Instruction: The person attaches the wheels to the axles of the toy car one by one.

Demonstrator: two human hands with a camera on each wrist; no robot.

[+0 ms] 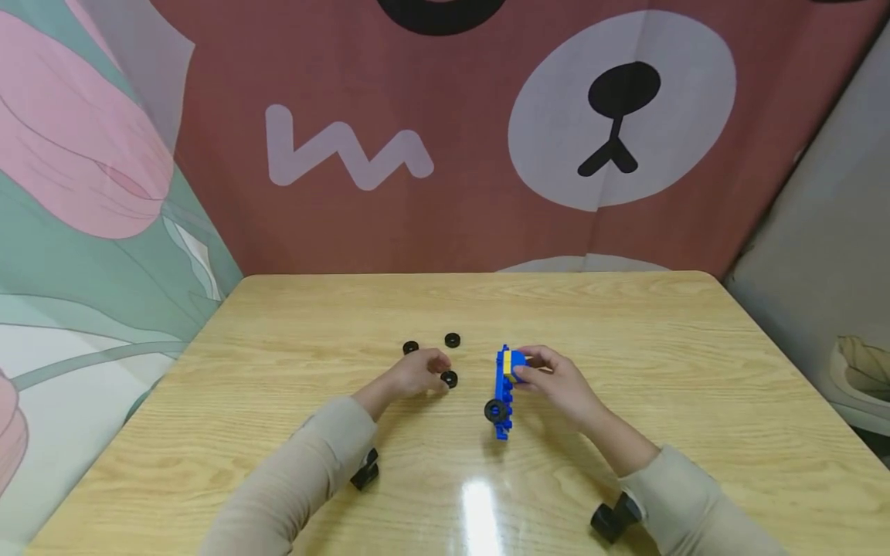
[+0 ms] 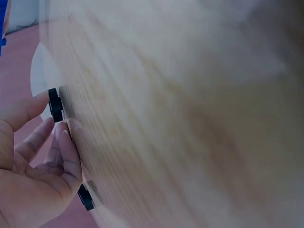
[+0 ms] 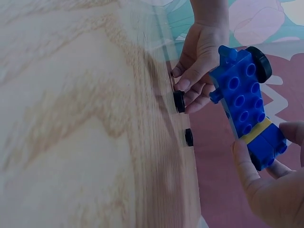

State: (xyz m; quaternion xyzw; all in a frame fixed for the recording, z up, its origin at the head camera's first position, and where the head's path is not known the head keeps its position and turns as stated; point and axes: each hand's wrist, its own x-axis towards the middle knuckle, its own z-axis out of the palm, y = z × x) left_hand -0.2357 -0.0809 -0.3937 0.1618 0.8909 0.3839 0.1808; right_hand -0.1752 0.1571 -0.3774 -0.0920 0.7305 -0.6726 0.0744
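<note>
My right hand (image 1: 559,382) grips a blue toy-brick car chassis (image 1: 500,394) by the blue and yellow bricks at one end, holding it above the table. The right wrist view shows rows of studs on the chassis (image 3: 243,102). A black wheel (image 1: 495,410) is fitted at the opposite end of the chassis. To the left, my left hand (image 1: 416,372) has its thumb and a finger at opposite edges of a loose black toy wheel (image 1: 449,379), pinching it at the tabletop. This wheel (image 2: 55,105) appears upright against the wood in the left wrist view.
Two more loose black wheels, one at the left (image 1: 411,347) and another farther back (image 1: 453,340), lie on the wooden table (image 1: 313,309). A patterned cloth (image 1: 473,224) hangs behind the table's back edge. Black devices (image 1: 612,519) sit by both wrists.
</note>
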